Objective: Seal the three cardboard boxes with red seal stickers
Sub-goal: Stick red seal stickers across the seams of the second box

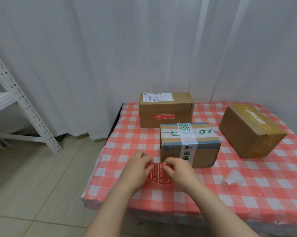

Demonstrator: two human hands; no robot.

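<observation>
Three cardboard boxes stand on the checked table. The far box point(164, 115) has a white shipping label on top and a red seal sticker point(165, 116) on its front. The middle box point(188, 144) is wrapped in white and green printed tape. A third box point(252, 132) with yellowish tape sits at the right. Just in front of the middle box, both hands hold a sheet of red seal stickers point(159, 175) above the table. My left hand point(137, 168) grips its left edge. My right hand point(178, 170) pinches its top right part.
The table point(247, 194) has a red and white checked cloth, and its left edge drops to a tiled floor. A crumpled white paper scrap point(233, 177) lies to the right of my hands. A white metal shelf frame point(24, 106) stands at far left. White curtains hang behind.
</observation>
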